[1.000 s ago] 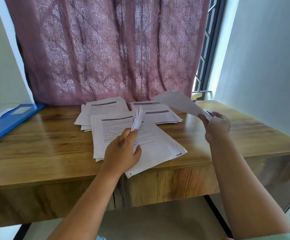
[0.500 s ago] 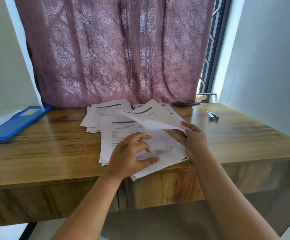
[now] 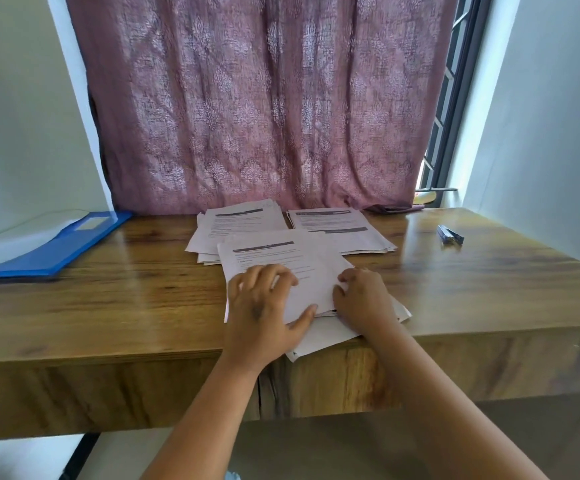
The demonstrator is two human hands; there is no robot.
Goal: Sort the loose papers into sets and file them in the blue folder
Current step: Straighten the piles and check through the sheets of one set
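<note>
Nearest, the left hand [image 3: 264, 306] and right hand [image 3: 363, 299] press with loosely bent fingers on the front paper stack [image 3: 281, 261] at the wooden table [image 3: 108, 306] edge. Behind lie two more stacks; the blue folder [image 3: 56, 247] lies open far left.

"What stood behind the table [image 3: 108, 306]?"

"A mauve patterned curtain [image 3: 260, 98], hanging down to the table's far edge. Pale walls [image 3: 22, 116] rose on either side of it."

"And the window?"

"To the right of the curtain a dark window frame [image 3: 454, 98] with bars showed, and daylight came in there, shining on the glossy wood-grain top."

"Under the table?"

"A dark leg [image 3: 80, 455] at the left and a pale floor [image 3: 11, 459]."
</note>
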